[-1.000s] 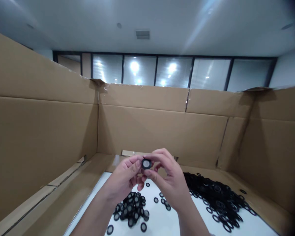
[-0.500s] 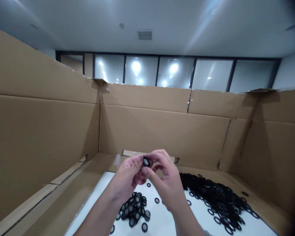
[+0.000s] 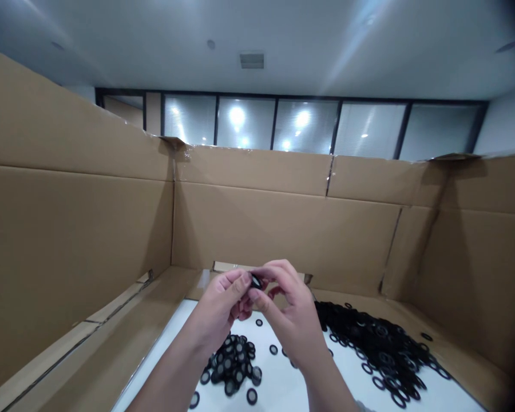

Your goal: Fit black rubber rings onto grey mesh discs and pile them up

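Note:
Between the fingertips of both hands is a small black ring with a pale centre (image 3: pixel 256 281), held up above the white surface. My left hand (image 3: pixel 226 293) pinches it from the left with thumb and fingers. From the right, my right hand (image 3: pixel 285 300) grips its edge, thumb below and forefinger above. Fingers hide part of the ring. Below my left hand lies a pile of black pieces with pale centres (image 3: pixel 232 363). A larger heap of black rings (image 3: pixel 377 343) spreads to the right of my right hand.
High cardboard walls (image 3: pixel 257 223) stand around the white work surface (image 3: pixel 278 389). A few single black rings (image 3: pixel 252 396) lie apart from the piles. Along the left runs a cardboard ledge (image 3: pixel 124 332). Beyond the back wall are windows (image 3: pixel 246 123).
The ring in my fingers has tilted, so less of its pale centre shows. Both hands stay in nearly the same place, and the piles look unchanged.

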`<state>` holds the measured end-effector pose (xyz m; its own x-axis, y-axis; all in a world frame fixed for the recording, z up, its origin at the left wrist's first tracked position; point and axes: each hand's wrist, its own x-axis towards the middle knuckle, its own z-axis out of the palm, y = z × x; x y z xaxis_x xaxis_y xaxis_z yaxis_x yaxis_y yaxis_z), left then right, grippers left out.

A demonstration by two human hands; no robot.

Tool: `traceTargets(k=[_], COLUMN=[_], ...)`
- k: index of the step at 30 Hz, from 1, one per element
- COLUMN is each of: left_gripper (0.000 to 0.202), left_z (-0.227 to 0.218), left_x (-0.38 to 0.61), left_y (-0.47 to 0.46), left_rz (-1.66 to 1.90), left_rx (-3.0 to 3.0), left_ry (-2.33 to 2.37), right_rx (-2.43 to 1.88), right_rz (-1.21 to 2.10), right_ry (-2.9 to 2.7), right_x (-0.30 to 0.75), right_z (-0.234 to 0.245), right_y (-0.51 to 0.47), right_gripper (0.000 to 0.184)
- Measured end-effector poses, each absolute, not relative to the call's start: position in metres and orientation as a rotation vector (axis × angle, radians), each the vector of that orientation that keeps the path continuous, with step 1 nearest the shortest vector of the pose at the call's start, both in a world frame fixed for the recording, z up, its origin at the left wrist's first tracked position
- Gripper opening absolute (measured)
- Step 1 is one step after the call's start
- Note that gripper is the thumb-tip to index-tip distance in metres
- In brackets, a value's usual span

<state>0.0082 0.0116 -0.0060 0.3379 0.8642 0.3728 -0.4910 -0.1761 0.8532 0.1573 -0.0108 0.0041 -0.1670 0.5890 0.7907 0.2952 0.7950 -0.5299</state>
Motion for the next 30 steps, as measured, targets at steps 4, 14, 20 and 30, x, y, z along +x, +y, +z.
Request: traceTargets(k=[4,14,20,30], left_gripper=[0.032,0.026,0.027,0.038], left_z=[-0.002,0.005,0.001,-0.001], left_x=[0.000,-0.003,0.000,0.003], left_y=[0.012,0.010,0.001,-0.011], left_rz=[1.252,1.351,1.397,1.889], left_rx=[1.414,1.602,1.797,1.953], left_ry=[0.473,0.657,0.677,1.021], right_rx=[-0.745,-0.909,-0.846,-0.596], right_rz=[0.308,0.294,0.226,0.354], right_ry=[-1.812,-1.784,-1.816,-1.649], right_x=[0.167,0.172,0.159,0.126], right_z=[0.007,0.007,0.001,-0.013], right_y=[-0.011,-0.006,-0.009,-0.020], right_gripper=[0.019,0.020,0.041,0.046])
